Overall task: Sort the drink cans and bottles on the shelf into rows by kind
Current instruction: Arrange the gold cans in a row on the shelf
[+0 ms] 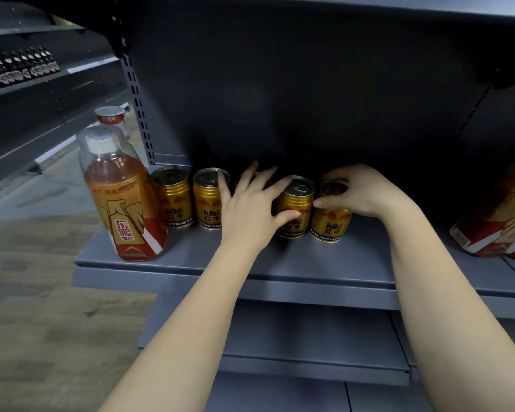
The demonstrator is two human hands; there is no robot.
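Cans of gold Red Bull stand in a row along the middle of the grey shelf (324, 263), set back from its front edge. The head view shows the far-left can (173, 197) just beside a second can (210, 200), both upright with pull-tab tops showing. A third can (252, 179) is mostly hidden behind the left hand (250, 209), which spreads its fingers over that spot while its thumb and forefinger curl round a fourth can (295, 206), grasping it. The right hand (360, 191) comes in from the right, its fingers curled over the top of a fifth can (330, 218) and its thumb pressing that can's left side, so it grasps this one. The fourth and fifth cans stand touching or nearly so.

At the shelf's front left corner stands a tall orange drink bottle (122, 197) with a clear cap and a red and white label, upright. Behind it, further left, a second bottle (112, 117) shows only its top. At the shelf's right end lie red and gold packs (497, 221), blurred. On another shelf at far left stands a row of dark bottles (21, 66).
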